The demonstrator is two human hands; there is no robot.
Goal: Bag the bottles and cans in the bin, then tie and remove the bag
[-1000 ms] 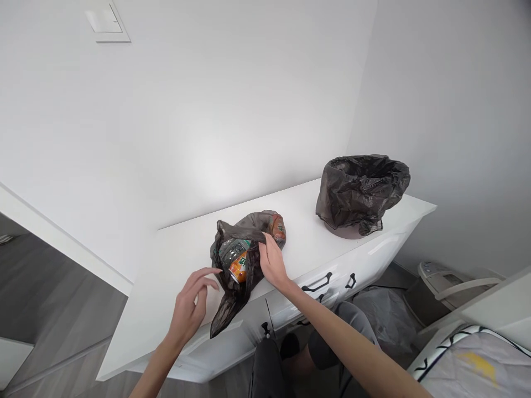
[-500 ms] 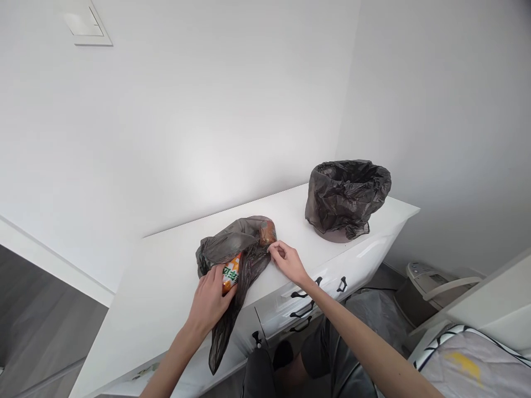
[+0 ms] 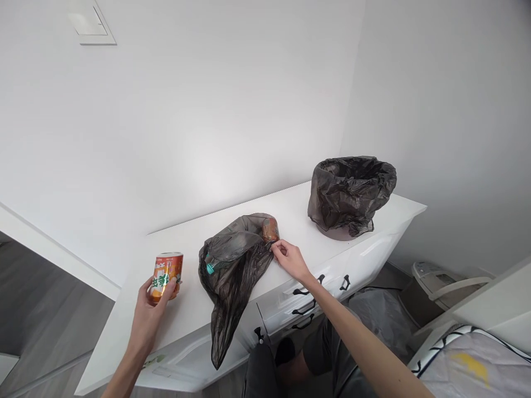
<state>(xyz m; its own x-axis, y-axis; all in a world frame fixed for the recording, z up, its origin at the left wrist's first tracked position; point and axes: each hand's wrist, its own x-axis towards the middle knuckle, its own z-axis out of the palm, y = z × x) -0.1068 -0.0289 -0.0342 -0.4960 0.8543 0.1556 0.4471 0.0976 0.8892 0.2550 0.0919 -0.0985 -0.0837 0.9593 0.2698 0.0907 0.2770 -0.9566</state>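
Note:
An orange drink can [image 3: 165, 271] with green and white lettering is in my left hand [image 3: 151, 304], its fingers wrapped round the lower part above the left side of the white cabinet top. My right hand [image 3: 289, 258] pinches the edge of a black plastic bag [image 3: 238, 276] lying on the cabinet. Through the thin film shows another orange can [image 3: 270, 229], right by my right fingertips. A bottle with a green cap [image 3: 209, 266] lies partly inside the bag. One corner of the bag hangs over the cabinet's front edge.
A bin lined with a black bag [image 3: 350, 196] stands at the right end of the white cabinet [image 3: 186, 309]. Black drawer handles [image 3: 305, 307] stick out in front. A grey appliance [image 3: 431, 293] and a patterned mattress [image 3: 473, 359] are at the lower right.
My left hand has drawn the orange can out of the black bag and carried it left. My right hand stays at the bag's edge. The green bottle cap now shows.

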